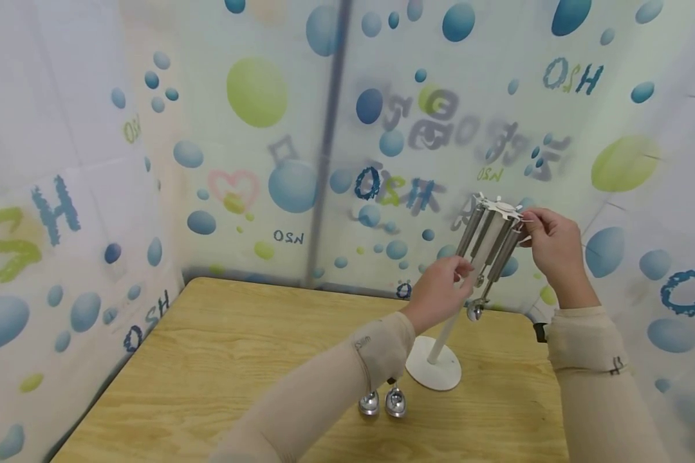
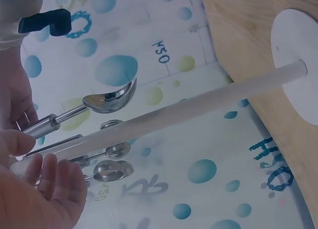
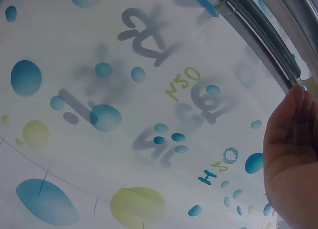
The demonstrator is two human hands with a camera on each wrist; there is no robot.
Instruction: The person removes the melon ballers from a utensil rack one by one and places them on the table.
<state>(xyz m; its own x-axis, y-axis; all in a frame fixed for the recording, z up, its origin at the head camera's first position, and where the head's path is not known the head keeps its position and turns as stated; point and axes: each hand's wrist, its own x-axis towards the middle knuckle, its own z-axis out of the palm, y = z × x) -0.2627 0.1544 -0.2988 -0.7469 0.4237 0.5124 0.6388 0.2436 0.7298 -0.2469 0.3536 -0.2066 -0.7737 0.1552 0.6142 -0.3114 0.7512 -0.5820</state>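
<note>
A white stand has a round base [image 1: 418,372], a slim pole [image 2: 198,102] and a hooked ring [image 1: 502,208] on top. Several metal ice cream scoops [image 1: 475,310] hang from the ring, bowls down. The stand leans to the right in the head view. My left hand [image 1: 443,289] holds the pole below the ring, thumb on one side and curled fingers on the other. At the ring's right edge, my right hand [image 1: 556,251] pinches the top end of a scoop handle [image 3: 261,42]. Other handles crowd close beside it.
Two more scoops [image 1: 396,402] lie on the wooden table [image 1: 237,360], their handles hidden behind my left sleeve. A patterned curtain [image 1: 255,154] with blue and green dots hangs close behind the table and along its sides.
</note>
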